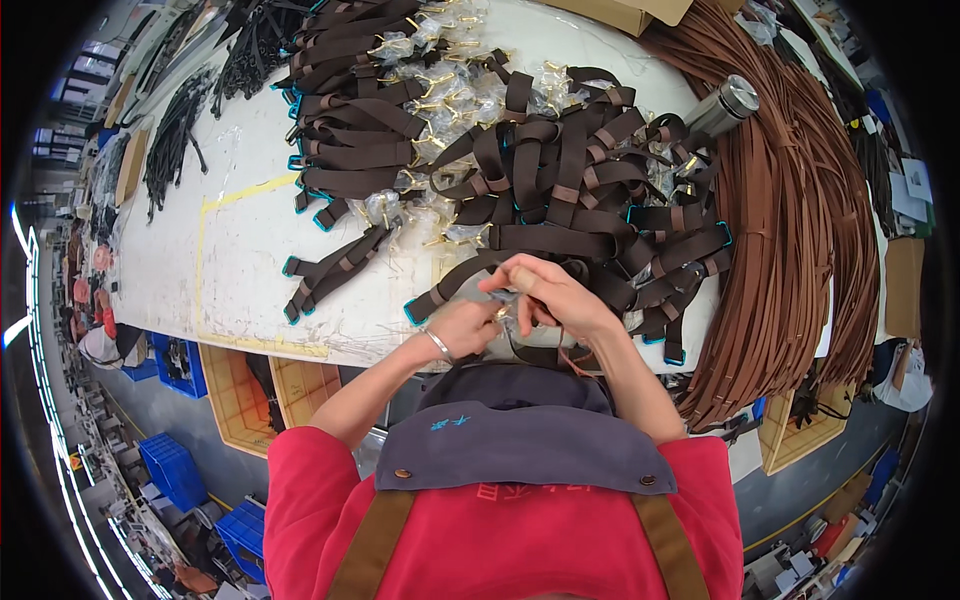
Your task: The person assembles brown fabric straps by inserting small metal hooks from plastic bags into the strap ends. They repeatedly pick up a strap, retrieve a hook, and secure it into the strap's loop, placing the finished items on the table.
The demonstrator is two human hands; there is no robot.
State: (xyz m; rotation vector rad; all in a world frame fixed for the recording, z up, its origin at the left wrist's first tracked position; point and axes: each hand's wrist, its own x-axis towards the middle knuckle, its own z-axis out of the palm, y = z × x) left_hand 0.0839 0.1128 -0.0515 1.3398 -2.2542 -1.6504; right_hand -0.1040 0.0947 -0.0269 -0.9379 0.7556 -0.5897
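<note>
Two hands meet at the near edge of the white bench (240, 260). The left hand (466, 327) and right hand (548, 292) both pinch one dark brown strap (452, 288) with teal-edged ends and a small brass buckle, partly hidden under the fingers. Dozens more straps (560, 170) lie piled behind, too tangled to count.

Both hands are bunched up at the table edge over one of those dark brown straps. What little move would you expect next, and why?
Probably the right hand pulls its end of the dark brown strap on through while the left hand steadies the small gold fitting. Both hands pinch close together at the strap's end, at the table edge, so the joining looks unfinished. What the fingers hide is unclear.
</note>
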